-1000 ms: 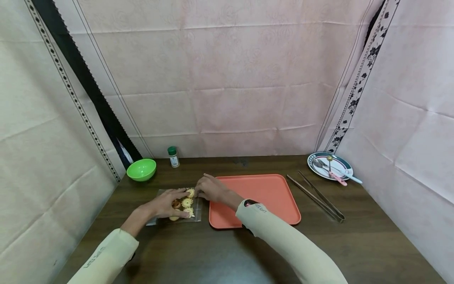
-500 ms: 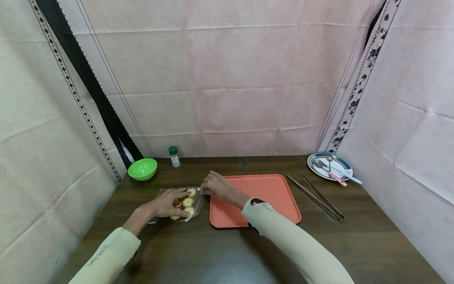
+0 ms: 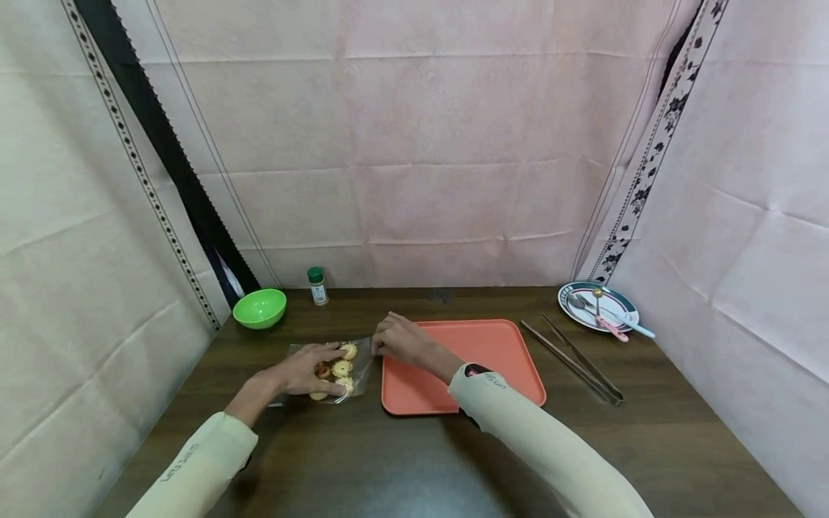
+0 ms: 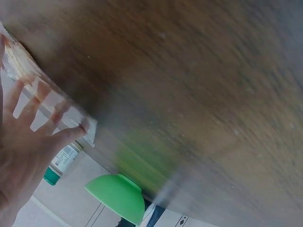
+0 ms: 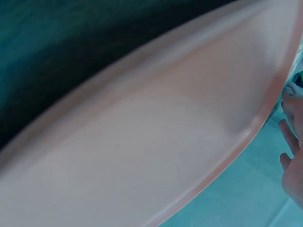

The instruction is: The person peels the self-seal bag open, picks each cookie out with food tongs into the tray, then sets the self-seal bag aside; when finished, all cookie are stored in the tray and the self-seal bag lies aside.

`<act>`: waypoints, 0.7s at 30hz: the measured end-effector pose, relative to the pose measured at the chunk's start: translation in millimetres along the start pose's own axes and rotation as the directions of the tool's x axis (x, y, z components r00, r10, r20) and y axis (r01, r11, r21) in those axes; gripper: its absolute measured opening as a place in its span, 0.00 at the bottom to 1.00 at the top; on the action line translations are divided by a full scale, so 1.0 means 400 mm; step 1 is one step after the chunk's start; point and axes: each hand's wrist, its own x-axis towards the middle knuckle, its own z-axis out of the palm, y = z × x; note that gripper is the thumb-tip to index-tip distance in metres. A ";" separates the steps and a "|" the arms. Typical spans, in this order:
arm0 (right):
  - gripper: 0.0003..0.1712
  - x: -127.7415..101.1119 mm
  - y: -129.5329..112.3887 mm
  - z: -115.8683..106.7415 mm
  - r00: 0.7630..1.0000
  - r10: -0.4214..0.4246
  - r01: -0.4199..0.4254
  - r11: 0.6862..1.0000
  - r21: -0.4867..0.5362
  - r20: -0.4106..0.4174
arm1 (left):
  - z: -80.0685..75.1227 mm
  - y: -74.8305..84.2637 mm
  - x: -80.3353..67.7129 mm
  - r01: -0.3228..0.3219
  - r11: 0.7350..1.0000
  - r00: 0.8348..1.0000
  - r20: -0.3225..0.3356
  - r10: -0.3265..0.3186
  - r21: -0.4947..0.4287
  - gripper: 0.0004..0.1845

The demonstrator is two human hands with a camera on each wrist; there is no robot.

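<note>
Cookie bag (image 3: 327,368) partly under left hand (image 3: 304,370), shaker (image 3: 316,285) label too small, tray (image 5: 156,142) blurred, cropped.

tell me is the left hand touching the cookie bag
Touching. The head view shows the left hand lying flat on the clear cookie bag, and the left wrist view shows its straight fingers pressing on the plastic.

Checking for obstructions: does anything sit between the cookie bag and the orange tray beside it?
Nothing visible does. The cookie bag lies just left of the orange tray, with only bare table between. The left hand presses it; the right hand pinches its edge.
</note>
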 end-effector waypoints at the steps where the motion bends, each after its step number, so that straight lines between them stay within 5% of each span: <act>1: 0.07 -0.001 -0.003 0.000 1.000 -0.009 0.009 1.000 0.002 0.003 | 0.001 0.001 0.000 0.003 1.000 1.000 0.004 -0.003 -0.001 0.49; 12: 0.12 0.007 -0.061 0.012 0.983 -0.171 0.176 0.982 -0.064 0.066 | 0.001 0.005 0.004 0.007 1.000 1.000 0.004 -0.007 -0.007 0.48; 21: 0.05 0.005 -0.077 0.012 0.982 -0.185 0.186 0.982 -0.030 0.034 | 0.002 -0.001 -0.001 0.006 1.000 1.000 -0.001 -0.006 -0.003 0.49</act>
